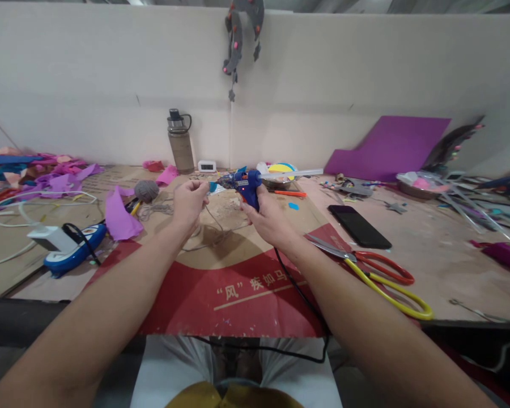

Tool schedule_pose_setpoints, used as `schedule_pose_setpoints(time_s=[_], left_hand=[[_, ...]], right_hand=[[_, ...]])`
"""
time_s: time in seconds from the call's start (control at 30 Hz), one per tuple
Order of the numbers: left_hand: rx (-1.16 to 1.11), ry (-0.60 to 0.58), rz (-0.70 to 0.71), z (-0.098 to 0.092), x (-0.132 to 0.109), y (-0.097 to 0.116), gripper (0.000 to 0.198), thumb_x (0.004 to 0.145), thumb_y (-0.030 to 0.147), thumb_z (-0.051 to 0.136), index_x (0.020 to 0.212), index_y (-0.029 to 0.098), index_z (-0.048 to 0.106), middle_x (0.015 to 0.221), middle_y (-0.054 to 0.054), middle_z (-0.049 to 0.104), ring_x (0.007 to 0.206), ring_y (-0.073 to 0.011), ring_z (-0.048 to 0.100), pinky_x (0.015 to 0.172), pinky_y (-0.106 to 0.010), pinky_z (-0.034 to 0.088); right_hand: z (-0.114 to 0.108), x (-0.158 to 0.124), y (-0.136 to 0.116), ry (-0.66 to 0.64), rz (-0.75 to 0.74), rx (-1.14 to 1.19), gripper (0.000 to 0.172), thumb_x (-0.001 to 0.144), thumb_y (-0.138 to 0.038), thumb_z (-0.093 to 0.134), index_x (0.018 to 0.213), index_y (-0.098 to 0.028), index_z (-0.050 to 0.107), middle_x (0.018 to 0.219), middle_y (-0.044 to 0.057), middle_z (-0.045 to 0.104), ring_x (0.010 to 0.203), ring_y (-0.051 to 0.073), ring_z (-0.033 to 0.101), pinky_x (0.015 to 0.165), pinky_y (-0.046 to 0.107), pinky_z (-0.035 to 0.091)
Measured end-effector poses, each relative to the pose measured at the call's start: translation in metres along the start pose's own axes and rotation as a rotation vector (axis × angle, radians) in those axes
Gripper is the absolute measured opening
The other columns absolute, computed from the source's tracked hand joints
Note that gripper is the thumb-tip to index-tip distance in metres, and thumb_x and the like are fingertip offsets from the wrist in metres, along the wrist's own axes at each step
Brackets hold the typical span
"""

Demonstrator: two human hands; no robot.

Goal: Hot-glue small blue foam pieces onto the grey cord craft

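Note:
My right hand (268, 218) is wrapped round the handle of a blue hot glue gun (246, 184), held above the cardboard with its nozzle pointing left. A clear glue stick (295, 173) juts out of its back to the right, and its black cord (300, 294) runs down toward me. My left hand (189, 201) is closed in a pinch on a small teal piece (212, 186), held right at the nozzle tip. A thin grey thread (215, 224) hangs from that hand to the table.
Red-and-yellow scissors (378, 272) and a black phone (359, 225) lie right of my right arm. A grey yarn ball (146, 191), purple felt scraps (121, 218), a power strip (72, 249) and a water bottle (181, 141) sit left. A purple sheet (391, 144) leans on the wall.

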State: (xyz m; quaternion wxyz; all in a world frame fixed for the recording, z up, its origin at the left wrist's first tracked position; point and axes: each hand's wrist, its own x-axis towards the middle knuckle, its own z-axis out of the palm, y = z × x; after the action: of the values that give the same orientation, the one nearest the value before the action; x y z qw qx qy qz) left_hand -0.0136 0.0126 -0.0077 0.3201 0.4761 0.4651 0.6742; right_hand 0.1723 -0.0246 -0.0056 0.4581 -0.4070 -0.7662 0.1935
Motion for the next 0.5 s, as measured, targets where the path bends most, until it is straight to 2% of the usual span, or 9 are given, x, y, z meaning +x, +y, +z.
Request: schedule_pose_setpoints(time_s=[0.27, 0.5], left_hand=[[0.041, -0.021, 0.003, 0.0012, -0.0018, 0.0015, 0.016, 0.069, 0.029, 0.066, 0.064, 0.016, 0.058, 0.048, 0.004, 0.048, 0.040, -0.0057, 0.040, 0.039, -0.018, 0.024], [0.060, -0.006, -0.023, 0.0030, -0.0029, 0.0008, 0.016, 0.068, 0.031, 0.066, 0.066, 0.016, 0.059, 0.047, 0.004, 0.048, 0.040, -0.0060, 0.041, 0.038, -0.018, 0.022]], right_hand=[[0.0003, -0.0002, -0.0034, 0.006, -0.017, 0.011, 0.035, 0.084, -0.022, 0.047, 0.119, -0.018, 0.048, 0.111, 0.012, 0.061, 0.103, 0.027, 0.058, 0.090, 0.045, 0.047], [0.0007, -0.0010, -0.0059, -0.017, -0.021, 0.006, 0.032, 0.084, -0.022, 0.047, 0.115, -0.017, 0.048, 0.099, 0.010, 0.062, 0.089, 0.023, 0.058, 0.084, 0.042, 0.048]])
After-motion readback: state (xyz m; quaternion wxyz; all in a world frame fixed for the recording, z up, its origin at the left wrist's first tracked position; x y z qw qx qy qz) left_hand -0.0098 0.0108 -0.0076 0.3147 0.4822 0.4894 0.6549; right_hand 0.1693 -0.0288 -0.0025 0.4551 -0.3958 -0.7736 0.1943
